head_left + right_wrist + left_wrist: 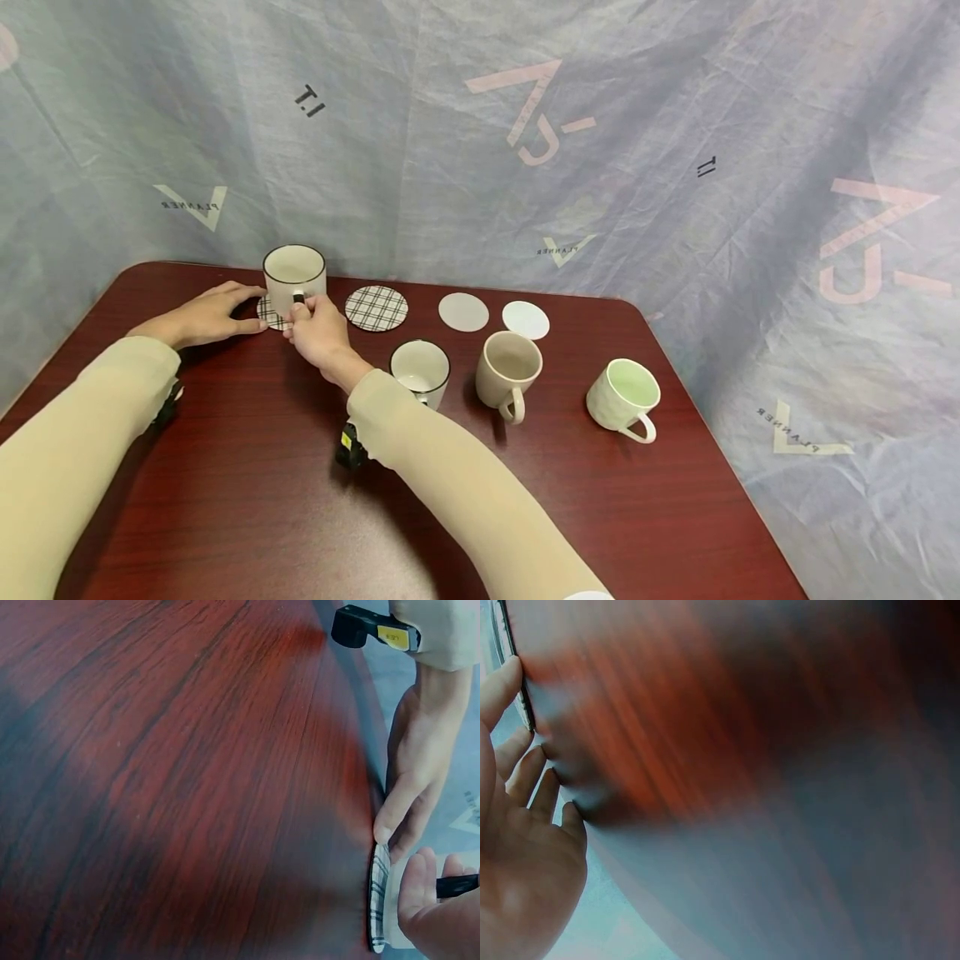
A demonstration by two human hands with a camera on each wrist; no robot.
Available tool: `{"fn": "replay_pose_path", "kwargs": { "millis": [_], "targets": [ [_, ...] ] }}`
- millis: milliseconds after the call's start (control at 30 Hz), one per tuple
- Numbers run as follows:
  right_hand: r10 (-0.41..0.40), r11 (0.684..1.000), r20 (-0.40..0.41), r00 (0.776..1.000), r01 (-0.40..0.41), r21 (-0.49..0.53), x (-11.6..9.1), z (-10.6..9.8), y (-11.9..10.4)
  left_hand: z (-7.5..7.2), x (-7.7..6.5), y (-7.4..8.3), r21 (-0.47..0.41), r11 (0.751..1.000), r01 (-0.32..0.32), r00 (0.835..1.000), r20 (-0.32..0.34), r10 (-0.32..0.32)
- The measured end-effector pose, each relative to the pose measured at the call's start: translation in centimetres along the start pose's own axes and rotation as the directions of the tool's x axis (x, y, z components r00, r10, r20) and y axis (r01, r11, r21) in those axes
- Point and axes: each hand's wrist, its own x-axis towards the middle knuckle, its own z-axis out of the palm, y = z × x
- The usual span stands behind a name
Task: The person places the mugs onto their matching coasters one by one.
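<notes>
Pinching a handle (298, 297), right hand (319, 335), white mug (281, 289) just beyond — left hand (206, 317), fingers extended, touching plaid coaster (267, 312)

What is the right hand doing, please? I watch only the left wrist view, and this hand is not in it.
Observer: The right hand grips the handle of a white mug with a dark rim.

Operator: Thank you. Beside the left hand I see the thin edge of a coaster. Which pattern does its top have?

Observer: Dark crossing lines on white; the head view shows it.

Operator: And what stands farthest to the right on the table?

Observer: In the head view, it is a mug with a pale green inside, its handle toward the near side.
</notes>
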Motion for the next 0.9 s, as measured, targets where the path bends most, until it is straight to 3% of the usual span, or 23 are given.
{"fn": "replay_pose_path", "kwargs": {
  "millis": [900],
  "targets": [
    [0.0,0.996,-0.019,1.0,-0.001,-0.086,0.11,0.99,0.03,0.17,0.05,-0.26,-0.005,1.0,0.001,1.0,-0.004,-0.002]
  ]
}}
